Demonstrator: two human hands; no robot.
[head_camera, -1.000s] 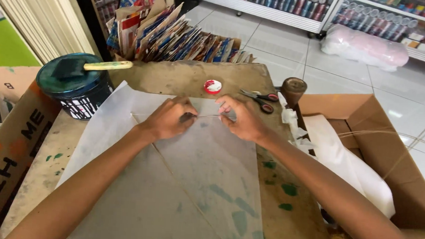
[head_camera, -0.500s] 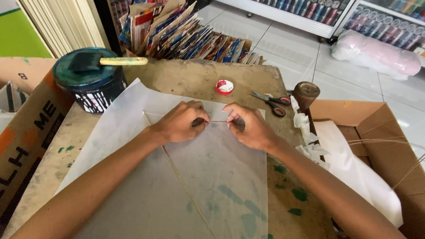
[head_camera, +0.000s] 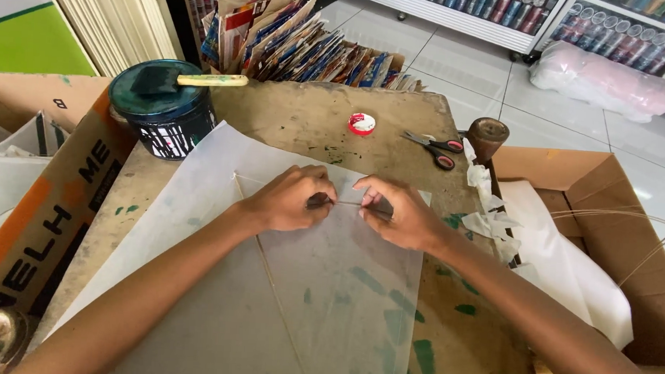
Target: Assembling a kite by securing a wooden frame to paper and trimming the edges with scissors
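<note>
A sheet of thin white translucent paper (head_camera: pixel 320 299) lies flat on the worn wooden table (head_camera: pixel 305 118). Thin wooden sticks (head_camera: pixel 269 270) lie across it. My left hand (head_camera: pixel 291 200) and my right hand (head_camera: pixel 391 208) rest side by side on the paper near its far corner. Both pinch a thin stick (head_camera: pixel 344 203) that runs between their fingertips. My forearms reach in from the bottom edge of the head view.
A dark round pot (head_camera: pixel 162 112) with a foam brush (head_camera: pixel 184 79) on its lid stands at the far left. A small red-and-white lid (head_camera: pixel 361 123), scissors (head_camera: pixel 431 146) and a wooden spool (head_camera: pixel 488 134) lie beyond. Cardboard boxes (head_camera: pixel 607 221) flank the table.
The view has shifted a little, so everything sits lower in the frame. Both hands stay pinched together at the same spot on the paper.
</note>
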